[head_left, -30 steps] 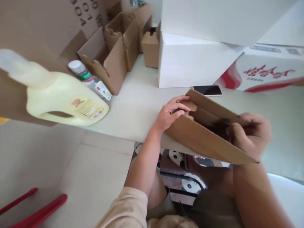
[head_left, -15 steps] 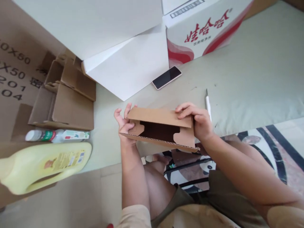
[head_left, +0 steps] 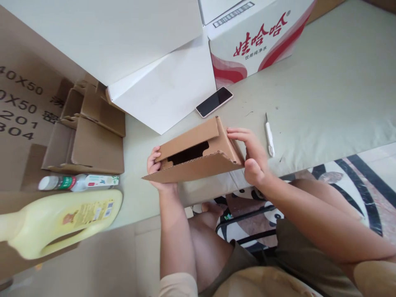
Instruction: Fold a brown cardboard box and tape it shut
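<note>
I hold a small brown cardboard box (head_left: 192,159), half folded, above the near edge of a pale green table (head_left: 309,103). My left hand (head_left: 154,169) grips its left end, fingers curled round the flap. At the box's right end my right hand (head_left: 252,159) presses its fingers against the side panel. A dark gap shows between the lid flap and the front wall.
A black phone (head_left: 214,102) and a white craft knife (head_left: 269,136) lie on the table. White cartons (head_left: 161,90) and a red-printed carton (head_left: 256,41) stand behind. Folded brown boxes (head_left: 89,136), a water bottle (head_left: 77,182) and a yellow jug (head_left: 62,220) are at left.
The view swung from the left side to above the box. The box has tipped, its front wall now raised toward me, and my right hand slid from the lid to the right end.
</note>
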`<state>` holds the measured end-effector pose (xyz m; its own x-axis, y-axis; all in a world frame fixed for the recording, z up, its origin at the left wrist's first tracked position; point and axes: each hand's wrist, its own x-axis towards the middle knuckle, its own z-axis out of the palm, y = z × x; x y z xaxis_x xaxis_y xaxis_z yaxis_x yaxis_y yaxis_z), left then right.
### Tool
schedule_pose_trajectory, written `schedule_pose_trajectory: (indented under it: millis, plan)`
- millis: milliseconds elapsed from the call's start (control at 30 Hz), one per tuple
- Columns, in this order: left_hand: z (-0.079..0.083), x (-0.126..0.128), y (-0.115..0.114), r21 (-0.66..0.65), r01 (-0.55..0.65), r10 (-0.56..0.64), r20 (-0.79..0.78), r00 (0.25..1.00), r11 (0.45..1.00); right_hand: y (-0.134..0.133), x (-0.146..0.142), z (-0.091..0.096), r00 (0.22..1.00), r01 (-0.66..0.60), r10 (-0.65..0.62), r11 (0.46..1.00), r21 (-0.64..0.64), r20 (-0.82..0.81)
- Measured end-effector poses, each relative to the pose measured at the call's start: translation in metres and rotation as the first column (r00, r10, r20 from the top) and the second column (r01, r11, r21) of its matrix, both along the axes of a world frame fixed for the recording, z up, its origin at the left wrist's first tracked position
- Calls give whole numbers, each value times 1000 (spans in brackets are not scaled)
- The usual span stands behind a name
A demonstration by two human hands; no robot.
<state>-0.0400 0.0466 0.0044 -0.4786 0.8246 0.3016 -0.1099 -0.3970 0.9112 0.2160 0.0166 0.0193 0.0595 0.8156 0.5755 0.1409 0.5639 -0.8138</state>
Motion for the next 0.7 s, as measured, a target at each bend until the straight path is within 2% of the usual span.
schedule_pose_trajectory:
  millis: [100, 200, 267, 400, 467, 533, 700]
  plan:
    - [-1, 11, -2, -15, -24, 23, -74, 997, 1000, 3, 0, 3, 997, 71, -67, 990, -120, 42]
    - [-1, 26, -4, 13, -5, 7, -145, 989, 1000, 10, 1, 1, 980, 196, -176, 924, -327, 89]
    - [0, 33, -4, 23, 27, -24, -149, 989, 999, 14, 2, -4, 976, 216, -205, 894, -393, 70]
    - [2, 29, -3, 7, 111, -108, -195, 975, 994, 19, 0, -15, 973, 201, -227, 909, -365, -30]
    - [3, 24, -3, -25, 113, -116, -224, 968, 993, 19, -1, -18, 971, 193, -229, 917, -348, -64]
    - [3, 21, -4, -39, 80, -87, -238, 967, 996, 19, -2, -22, 974, 175, -213, 926, -334, -81]
    - [1, 19, -3, 16, -6, 9, -221, 975, 1000, 21, -1, -36, 976, 39, -93, 964, -263, -197]
